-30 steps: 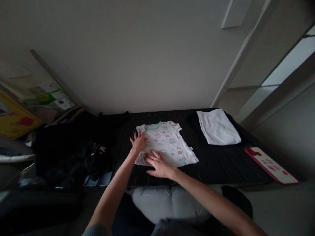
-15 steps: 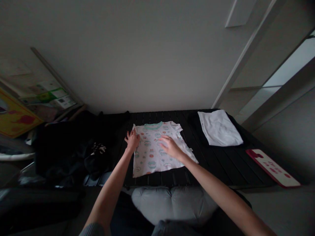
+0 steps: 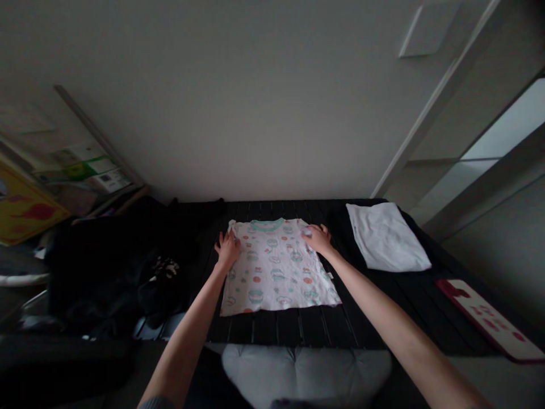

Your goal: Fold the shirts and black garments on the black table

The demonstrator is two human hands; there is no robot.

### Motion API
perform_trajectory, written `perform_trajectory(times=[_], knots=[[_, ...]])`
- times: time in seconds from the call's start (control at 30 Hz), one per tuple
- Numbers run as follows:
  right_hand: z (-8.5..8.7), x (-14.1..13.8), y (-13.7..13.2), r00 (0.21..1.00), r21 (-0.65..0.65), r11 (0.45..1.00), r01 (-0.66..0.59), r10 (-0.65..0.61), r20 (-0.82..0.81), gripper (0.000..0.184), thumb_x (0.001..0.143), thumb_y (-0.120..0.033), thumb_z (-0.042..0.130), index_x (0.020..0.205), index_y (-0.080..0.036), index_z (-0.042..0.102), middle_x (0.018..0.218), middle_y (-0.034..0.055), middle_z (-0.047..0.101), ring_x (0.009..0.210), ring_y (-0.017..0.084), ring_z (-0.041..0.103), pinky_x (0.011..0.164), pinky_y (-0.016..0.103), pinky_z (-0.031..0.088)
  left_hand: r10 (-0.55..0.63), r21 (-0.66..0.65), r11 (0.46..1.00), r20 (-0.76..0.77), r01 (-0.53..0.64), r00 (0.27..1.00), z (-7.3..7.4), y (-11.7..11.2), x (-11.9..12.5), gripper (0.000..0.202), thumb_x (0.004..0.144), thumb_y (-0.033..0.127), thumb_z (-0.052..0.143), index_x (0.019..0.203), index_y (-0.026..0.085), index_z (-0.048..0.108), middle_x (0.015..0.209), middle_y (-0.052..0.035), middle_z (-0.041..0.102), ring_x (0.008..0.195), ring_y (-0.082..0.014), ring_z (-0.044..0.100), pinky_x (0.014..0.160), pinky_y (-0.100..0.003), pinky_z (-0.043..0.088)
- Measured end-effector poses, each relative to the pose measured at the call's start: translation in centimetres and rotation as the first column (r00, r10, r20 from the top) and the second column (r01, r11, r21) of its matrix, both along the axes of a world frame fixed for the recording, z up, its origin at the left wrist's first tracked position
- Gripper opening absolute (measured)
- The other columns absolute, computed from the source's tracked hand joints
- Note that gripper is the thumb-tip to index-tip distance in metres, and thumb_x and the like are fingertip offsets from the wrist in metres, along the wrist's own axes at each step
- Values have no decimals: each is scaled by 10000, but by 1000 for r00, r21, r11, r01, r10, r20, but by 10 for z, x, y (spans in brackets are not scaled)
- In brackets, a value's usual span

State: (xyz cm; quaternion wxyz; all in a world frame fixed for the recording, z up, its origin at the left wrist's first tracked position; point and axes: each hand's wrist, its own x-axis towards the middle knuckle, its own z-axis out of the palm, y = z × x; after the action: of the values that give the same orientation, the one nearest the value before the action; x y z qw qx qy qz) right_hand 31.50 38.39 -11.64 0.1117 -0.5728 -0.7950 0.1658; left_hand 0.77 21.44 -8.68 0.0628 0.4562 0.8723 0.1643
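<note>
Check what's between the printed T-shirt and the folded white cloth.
In the head view, only the black slatted surface shows between the printed T-shirt and the folded white cloth. The right hand lies on the shirt's shoulder, on that side.

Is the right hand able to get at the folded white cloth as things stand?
Probably yes: the right hand is on the T-shirt, and only dark slatted surface lies between it and the folded white cloth.
</note>
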Motion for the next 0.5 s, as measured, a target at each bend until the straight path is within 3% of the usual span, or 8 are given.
perform_trajectory(times=[0.13,0.23,0.37,0.5], knots=[[-7,5,10,997,13,997,81,-81,-5,531,890,-519,481,1307,-205,575,1395,127,501,1322,365,334,1024,506,334,-44,63,997,5,44,999,14,2,10,544,932,284,363,1469,211,324,1529,-135,372,1468,-276,180,1130,-589,207],[-11,7,10,997,21,997,76,-76,1,522,900,-516,459,1326,-230,553,1457,106,443,1327,374,312,1024,540,317,-106,119,988,43,100,993,28,11,30,530,938,284,380,1458,189,337,1498,-164,408,1409,-264,331,1114,-525,282],[-17,7,6,997,51,997,54,-57,45,544,919,-488,424,1398,-234,473,1509,91,387,1354,366,283,1061,558,266,-272,227,944,117,241,955,44,36,64,555,913,273,414,1449,138,352,1459,-183,451,1345,-250,433,1088,-426,353],[-20,8,4,996,61,998,30,-35,84,590,937,-487,376,1445,-188,407,1537,94,351,1385,346,255,1096,540,240,-379,268,906,163,328,911,43,70,100,619,885,278,440,1461,84,326,1434,-205,471,1356,-271,421,1101,-423,349]])
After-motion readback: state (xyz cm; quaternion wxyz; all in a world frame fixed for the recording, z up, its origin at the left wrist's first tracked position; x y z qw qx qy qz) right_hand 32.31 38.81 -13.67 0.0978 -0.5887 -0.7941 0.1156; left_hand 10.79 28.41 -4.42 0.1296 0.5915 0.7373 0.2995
